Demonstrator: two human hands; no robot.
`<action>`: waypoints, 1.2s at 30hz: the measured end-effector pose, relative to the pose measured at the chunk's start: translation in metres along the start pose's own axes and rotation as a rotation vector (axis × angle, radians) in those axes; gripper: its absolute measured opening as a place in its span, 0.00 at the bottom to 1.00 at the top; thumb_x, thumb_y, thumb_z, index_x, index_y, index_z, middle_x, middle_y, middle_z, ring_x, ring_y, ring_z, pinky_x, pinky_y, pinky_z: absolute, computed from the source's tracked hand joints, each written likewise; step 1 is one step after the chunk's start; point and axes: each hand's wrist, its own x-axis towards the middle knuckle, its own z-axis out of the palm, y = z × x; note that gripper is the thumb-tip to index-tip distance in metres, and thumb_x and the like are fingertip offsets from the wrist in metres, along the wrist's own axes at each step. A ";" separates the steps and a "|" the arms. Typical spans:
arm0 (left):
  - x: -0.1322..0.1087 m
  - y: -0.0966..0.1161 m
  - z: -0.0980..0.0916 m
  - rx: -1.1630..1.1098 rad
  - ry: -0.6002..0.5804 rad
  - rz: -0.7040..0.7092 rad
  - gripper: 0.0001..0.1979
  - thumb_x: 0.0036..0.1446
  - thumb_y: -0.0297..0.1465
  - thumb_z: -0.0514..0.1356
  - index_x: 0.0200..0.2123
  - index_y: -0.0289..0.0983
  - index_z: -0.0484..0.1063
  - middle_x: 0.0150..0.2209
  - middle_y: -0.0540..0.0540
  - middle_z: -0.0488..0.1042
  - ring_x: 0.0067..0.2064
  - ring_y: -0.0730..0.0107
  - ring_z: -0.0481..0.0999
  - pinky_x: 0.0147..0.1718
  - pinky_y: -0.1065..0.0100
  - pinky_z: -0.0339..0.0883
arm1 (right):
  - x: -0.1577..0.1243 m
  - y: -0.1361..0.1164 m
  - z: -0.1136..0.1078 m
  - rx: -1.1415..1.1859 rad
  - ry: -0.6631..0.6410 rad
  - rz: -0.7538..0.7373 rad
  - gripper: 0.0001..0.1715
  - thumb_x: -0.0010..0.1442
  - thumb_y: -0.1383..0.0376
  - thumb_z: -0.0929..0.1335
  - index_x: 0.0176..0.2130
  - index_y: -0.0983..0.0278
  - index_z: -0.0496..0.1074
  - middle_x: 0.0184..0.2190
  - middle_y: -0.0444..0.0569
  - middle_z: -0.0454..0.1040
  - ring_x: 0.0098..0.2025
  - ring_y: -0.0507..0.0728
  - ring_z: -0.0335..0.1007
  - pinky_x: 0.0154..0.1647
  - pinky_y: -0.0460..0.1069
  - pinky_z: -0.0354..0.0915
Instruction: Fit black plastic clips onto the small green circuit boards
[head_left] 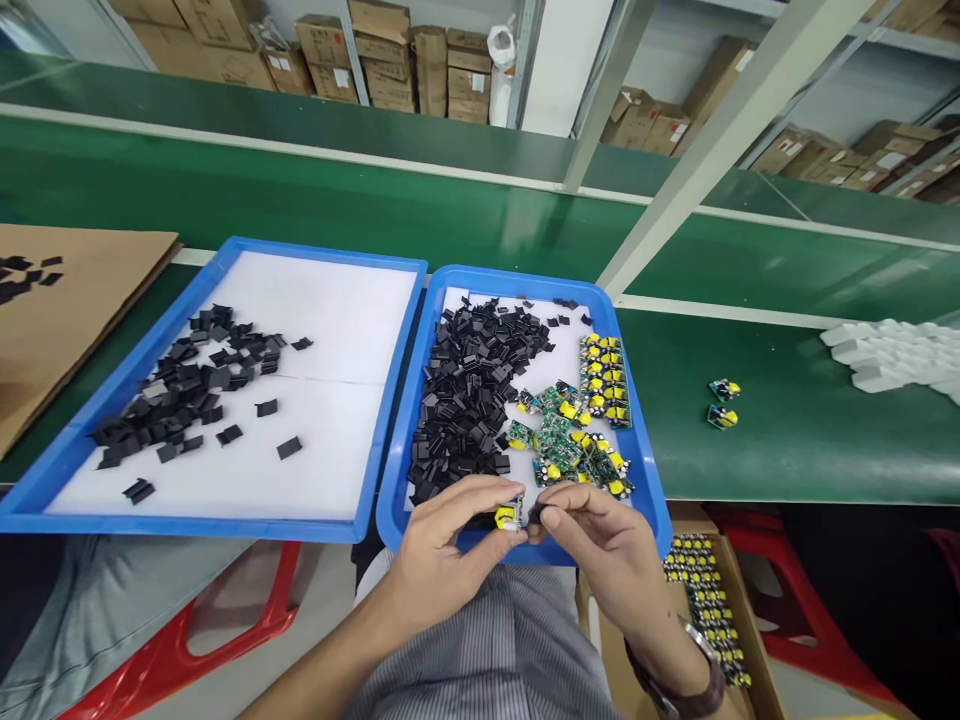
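My left hand (450,550) pinches a small circuit board (510,513) with a yellow component, over the near edge of the right blue tray (651,470). Close beside it, my right hand (600,540) grips a small black plastic piece (536,513), mostly hidden by the fingers. Whether piece and board touch, I cannot tell. In this tray lie a heap of black pieces (472,390) at the left and a loose pile of circuit boards (559,440) at the right. Behind that pile, more boards stand in neat rows (604,380).
A second blue tray (424,300) with scattered black pieces stands to the left, beside a cardboard sheet (90,300). Two boards (723,402) and white foam (892,355) are on the green bench at right. A cardboard box of boards (709,600) and red stools (195,640) are below.
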 end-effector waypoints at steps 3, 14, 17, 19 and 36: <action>0.001 0.003 0.001 -0.141 -0.003 -0.093 0.21 0.61 0.19 0.67 0.55 0.41 0.78 0.53 0.39 0.81 0.54 0.58 0.83 0.53 0.59 0.82 | 0.001 0.001 0.005 -0.013 0.036 -0.055 0.04 0.63 0.61 0.76 0.37 0.59 0.83 0.32 0.46 0.80 0.30 0.54 0.78 0.35 0.49 0.78; 0.001 0.001 0.001 -0.183 -0.007 -0.105 0.21 0.60 0.17 0.67 0.52 0.43 0.77 0.53 0.43 0.81 0.54 0.63 0.83 0.52 0.65 0.81 | -0.001 0.007 0.023 0.049 0.097 -0.128 0.01 0.63 0.66 0.76 0.38 0.58 0.82 0.35 0.46 0.77 0.32 0.52 0.77 0.35 0.48 0.78; 0.000 0.000 0.001 -0.127 0.006 -0.073 0.19 0.60 0.19 0.68 0.52 0.42 0.78 0.51 0.41 0.82 0.54 0.61 0.84 0.53 0.62 0.81 | -0.002 0.010 0.023 0.032 0.114 -0.151 0.01 0.64 0.65 0.76 0.38 0.58 0.81 0.33 0.46 0.76 0.31 0.53 0.77 0.34 0.49 0.77; -0.001 -0.001 0.001 -0.094 0.012 -0.056 0.18 0.60 0.19 0.68 0.51 0.41 0.78 0.51 0.40 0.83 0.53 0.59 0.84 0.52 0.60 0.81 | -0.002 0.012 0.023 0.003 0.117 -0.184 0.01 0.64 0.66 0.75 0.38 0.58 0.81 0.32 0.46 0.76 0.32 0.54 0.76 0.35 0.49 0.76; -0.003 -0.008 0.001 -0.014 -0.052 0.101 0.23 0.57 0.13 0.67 0.51 0.40 0.78 0.52 0.40 0.82 0.53 0.58 0.83 0.53 0.55 0.80 | -0.004 0.011 0.005 0.009 -0.042 0.014 0.02 0.63 0.64 0.77 0.38 0.59 0.82 0.31 0.44 0.75 0.28 0.50 0.73 0.25 0.44 0.74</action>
